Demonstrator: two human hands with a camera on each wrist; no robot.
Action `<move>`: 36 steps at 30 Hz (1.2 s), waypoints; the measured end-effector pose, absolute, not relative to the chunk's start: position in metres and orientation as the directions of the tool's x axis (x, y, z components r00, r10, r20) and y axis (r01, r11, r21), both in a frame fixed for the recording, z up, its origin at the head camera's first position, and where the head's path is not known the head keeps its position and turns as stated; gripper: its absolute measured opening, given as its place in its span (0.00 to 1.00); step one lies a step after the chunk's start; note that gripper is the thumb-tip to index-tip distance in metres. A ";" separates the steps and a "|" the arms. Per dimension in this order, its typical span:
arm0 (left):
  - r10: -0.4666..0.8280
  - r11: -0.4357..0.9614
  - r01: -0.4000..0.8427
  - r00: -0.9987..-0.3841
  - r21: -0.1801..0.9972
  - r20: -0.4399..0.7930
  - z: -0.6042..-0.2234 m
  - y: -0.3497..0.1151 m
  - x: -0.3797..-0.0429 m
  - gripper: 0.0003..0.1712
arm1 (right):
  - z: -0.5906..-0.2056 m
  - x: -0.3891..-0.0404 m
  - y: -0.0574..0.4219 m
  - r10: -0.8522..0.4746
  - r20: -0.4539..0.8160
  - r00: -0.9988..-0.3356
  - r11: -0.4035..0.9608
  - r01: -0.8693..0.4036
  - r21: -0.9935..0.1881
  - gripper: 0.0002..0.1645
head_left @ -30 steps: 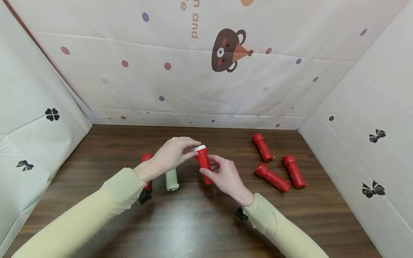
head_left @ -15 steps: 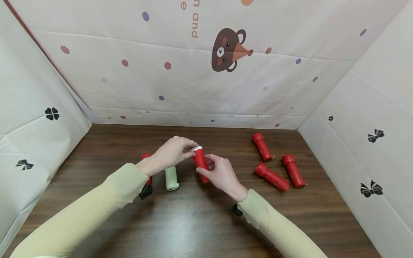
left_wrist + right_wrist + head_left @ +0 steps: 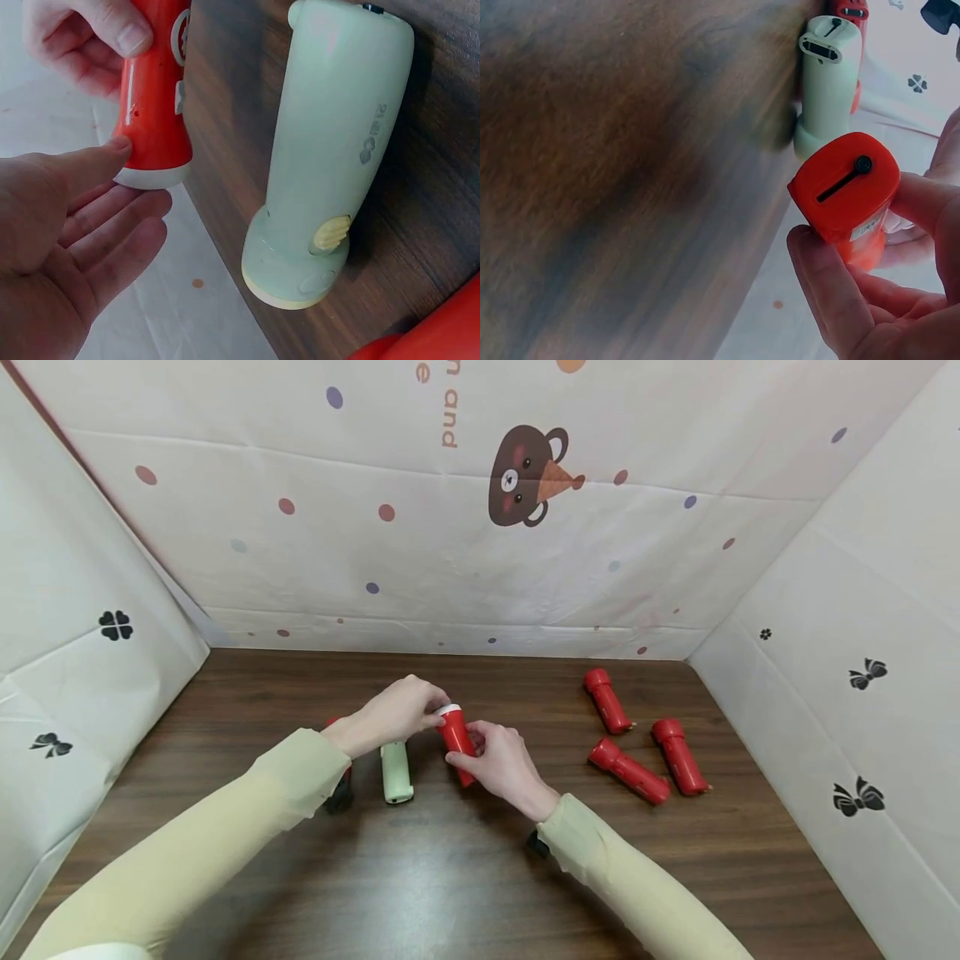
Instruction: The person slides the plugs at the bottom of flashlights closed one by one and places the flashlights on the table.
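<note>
A red flashlight (image 3: 456,735) with a white rim is held above the table between both hands, tilted with its head up and away. My left hand (image 3: 393,714) pinches the head end: in the left wrist view the thumb presses the red side and the fingers (image 3: 124,236) lie by the white rim. Lower down, my right hand (image 3: 504,764) grips the body between thumb and fingers. The right wrist view shows the flashlight's tail (image 3: 847,184), with a black slot and round dot. Just left of it a pale green flashlight (image 3: 396,772) lies on the table.
Several other flashlights lie on the dark wooden table (image 3: 480,877). On the right are red ones: a far one (image 3: 607,700), a slanted one (image 3: 630,770) and an outer one (image 3: 678,756). Another red flashlight is mostly hidden under the left wrist. White printed sheets (image 3: 285,552) enclose the table.
Both hands have moved slightly left together with the red flashlight, bringing it nearer the green one. The flashlights on the table have stayed put.
</note>
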State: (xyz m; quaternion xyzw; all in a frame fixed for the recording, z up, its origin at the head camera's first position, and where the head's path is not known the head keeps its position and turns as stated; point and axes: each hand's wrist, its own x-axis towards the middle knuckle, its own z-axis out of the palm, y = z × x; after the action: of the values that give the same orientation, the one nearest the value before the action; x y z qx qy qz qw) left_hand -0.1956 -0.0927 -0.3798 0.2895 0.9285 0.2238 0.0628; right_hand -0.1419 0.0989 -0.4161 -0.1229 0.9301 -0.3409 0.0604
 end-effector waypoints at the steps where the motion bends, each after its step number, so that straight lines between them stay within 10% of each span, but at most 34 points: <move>1: 0.567 0.735 0.508 -0.824 0.449 0.005 -0.381 -0.093 -0.197 0.13 | -0.417 -0.142 0.098 -0.270 -0.030 -0.962 0.741 -0.188 -0.644 0.29; 36: 0.576 0.784 0.498 -0.805 0.371 -0.138 -0.395 -0.097 -0.214 0.06 | -0.433 -0.147 0.070 -0.256 -0.069 -0.964 0.812 -0.176 -0.557 0.23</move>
State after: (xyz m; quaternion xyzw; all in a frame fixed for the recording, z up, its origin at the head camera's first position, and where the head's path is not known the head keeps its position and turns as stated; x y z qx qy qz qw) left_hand -0.2140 -0.0970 -0.3954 0.2867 0.9365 0.1604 0.1229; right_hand -0.1473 0.0698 -0.4335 -0.1139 0.9492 -0.2848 0.0704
